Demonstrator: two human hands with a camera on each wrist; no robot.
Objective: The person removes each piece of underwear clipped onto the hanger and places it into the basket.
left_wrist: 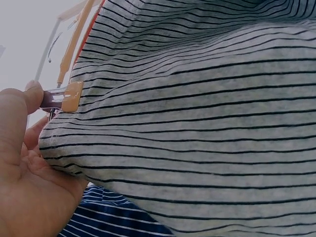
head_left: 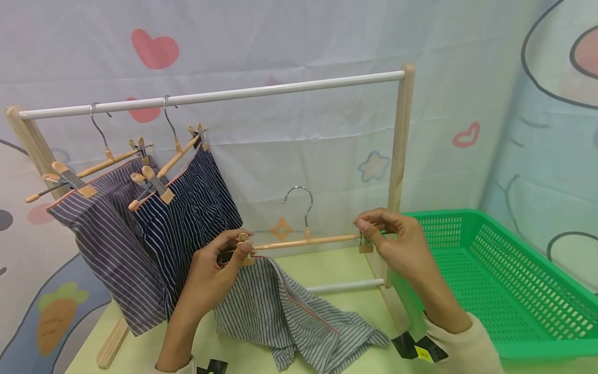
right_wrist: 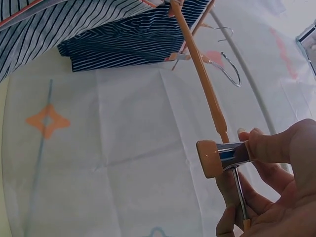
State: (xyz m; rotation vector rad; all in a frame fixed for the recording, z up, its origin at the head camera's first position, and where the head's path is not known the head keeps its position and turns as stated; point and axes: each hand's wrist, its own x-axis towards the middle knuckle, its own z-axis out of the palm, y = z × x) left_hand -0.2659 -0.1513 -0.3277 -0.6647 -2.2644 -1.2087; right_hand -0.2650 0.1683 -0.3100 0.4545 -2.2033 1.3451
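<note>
In the head view a clip hanger (head_left: 285,244) is held level between the two hands, its metal hook pointing up. My left hand (head_left: 210,272) pinches the hanger's left clip (left_wrist: 73,97), which bites the waistband of grey shorts with dark stripes (left_wrist: 197,133). My right hand (head_left: 404,246) pinches the right clip (right_wrist: 210,159), which has no cloth in it. From the left clip the shorts (head_left: 261,301) droop onto the table, their other waistband end hanging loose.
A rack with a white rail (head_left: 280,90) stands behind the hands. On its left side hang purple-grey striped shorts (head_left: 119,244) and navy striped shorts (head_left: 187,197), each on a clip hanger. A green plastic basket (head_left: 523,349) sits at the right, beside the rack's wooden post (head_left: 399,150).
</note>
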